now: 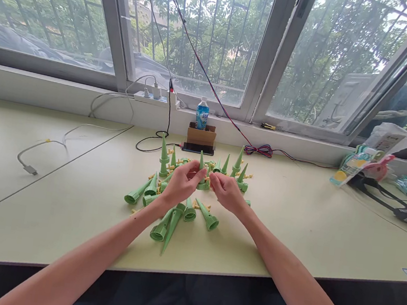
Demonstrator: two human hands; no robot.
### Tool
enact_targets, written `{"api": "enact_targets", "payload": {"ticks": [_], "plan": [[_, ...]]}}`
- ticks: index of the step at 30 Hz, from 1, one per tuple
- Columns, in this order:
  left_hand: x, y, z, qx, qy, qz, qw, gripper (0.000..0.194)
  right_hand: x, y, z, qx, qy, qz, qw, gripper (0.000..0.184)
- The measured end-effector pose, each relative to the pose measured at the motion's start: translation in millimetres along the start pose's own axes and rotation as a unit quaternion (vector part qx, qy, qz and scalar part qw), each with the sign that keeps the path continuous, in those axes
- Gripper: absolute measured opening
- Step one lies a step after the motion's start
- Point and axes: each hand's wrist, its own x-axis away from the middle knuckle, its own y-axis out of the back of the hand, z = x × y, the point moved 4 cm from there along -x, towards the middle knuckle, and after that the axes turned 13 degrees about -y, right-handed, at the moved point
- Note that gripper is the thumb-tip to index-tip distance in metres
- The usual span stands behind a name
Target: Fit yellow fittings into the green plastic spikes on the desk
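My left hand (181, 183) is closed around a green plastic watering spike (202, 160), its pointed tip up and its wide threaded collar down. Close beside it, my right hand (228, 192) pinches at the side of the spike; the small thing in its fingertips is too hidden to name. Around both hands lie more green spikes, one (208, 218) on its side near my wrists and a pair (173, 224) closer to the table's front edge. Others stand upright behind, such as a tall spike (164, 157) at left. Small yellow valve pieces (248, 176) are scattered among them.
Behind the spikes, a blue-labelled bottle (201, 114) stands at a small cardboard box (201, 134) with a phone (198, 149) before it. Cables (259, 150) run along the back. A white cable (63, 138) lies left, a black strap (389, 201) right.
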Motion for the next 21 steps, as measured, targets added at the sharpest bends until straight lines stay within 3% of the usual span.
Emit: {"api": "enact_targets", "payload": {"ticks": [5, 11, 21], "plan": [[1, -0.8, -1, 0.066, 0.053, -0.005, 0.996, 0.033, 1, 2, 2, -0.010, 0.020, -0.010, 1.000, 0.043], [2, -0.7, 0, 0.076, 0.054, 0.005, 0.996, 0.034, 2, 2, 1, -0.039, 0.017, 0.009, 0.999, 0.043], [1, -1.1, -5, -0.072, -0.078, 0.042, 0.993, 0.026, -1, -7, -10, -0.144, -0.071, 0.065, 0.985, 0.053]]}}
